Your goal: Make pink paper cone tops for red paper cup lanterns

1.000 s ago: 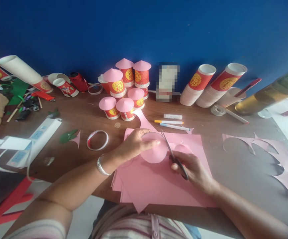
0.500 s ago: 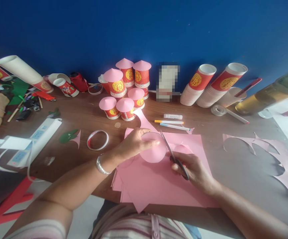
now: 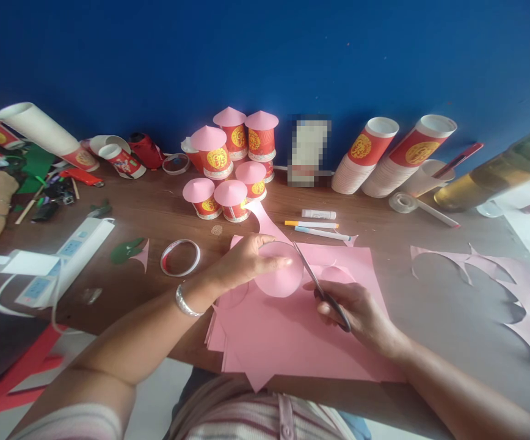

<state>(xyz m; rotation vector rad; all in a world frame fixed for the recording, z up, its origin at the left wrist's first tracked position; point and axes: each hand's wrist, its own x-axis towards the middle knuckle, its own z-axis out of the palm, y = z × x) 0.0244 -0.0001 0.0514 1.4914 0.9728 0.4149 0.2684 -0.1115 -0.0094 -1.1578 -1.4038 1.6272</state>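
My left hand (image 3: 242, 264) pinches a pink paper circle (image 3: 279, 276) and holds it up over a stack of pink paper sheets (image 3: 292, 330). In my right hand (image 3: 359, 315) is a pair of scissors (image 3: 320, 286), fingers through the dark handles. The blades point up and left and meet the circle's right edge. Another cut pink circle (image 3: 336, 274) lies on the sheets just right of the blades.
Several red cups with pink cone lids (image 3: 231, 162) stand behind the paper. Stacks of red paper cups (image 3: 391, 159) lie at the back right beside a tape roll (image 3: 401, 202). Pens and a glue stick (image 3: 319, 223), a ring (image 3: 180, 257), a power strip (image 3: 63, 260) and pink offcuts (image 3: 498, 287) lie around.
The circle and my left hand have shifted slightly left and down; the scissors have followed along the circle's right edge.
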